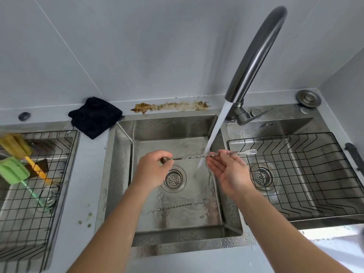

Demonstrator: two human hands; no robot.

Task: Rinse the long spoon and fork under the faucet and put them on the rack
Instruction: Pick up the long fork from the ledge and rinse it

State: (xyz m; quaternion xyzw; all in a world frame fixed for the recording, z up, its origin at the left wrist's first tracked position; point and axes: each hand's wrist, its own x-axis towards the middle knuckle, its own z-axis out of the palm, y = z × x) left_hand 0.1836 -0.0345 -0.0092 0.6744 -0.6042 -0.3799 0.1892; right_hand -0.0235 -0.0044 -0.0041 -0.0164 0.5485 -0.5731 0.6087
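Note:
A long thin utensil with a twisted stem (189, 157) is held level over the middle sink basin (122, 174). Its small fork tines (250, 152) point right, over the edge of the right basin. My left hand (151, 170) is closed on its left end. My right hand (230, 172), palm up, pinches the stem near the middle with its fingertips. Water (213, 134) runs from the curved faucet (258, 54) and hits the stem between my hands. A second long twisted utensil (177, 207) lies on the basin floor near the front.
A black wire rack (307, 174) sits in the right basin. Another wire rack (29, 203) at the left holds green and yellow brushes (13, 170). A dark cloth (94, 117) lies behind the sink. The drain strainer (174, 179) is under my hands.

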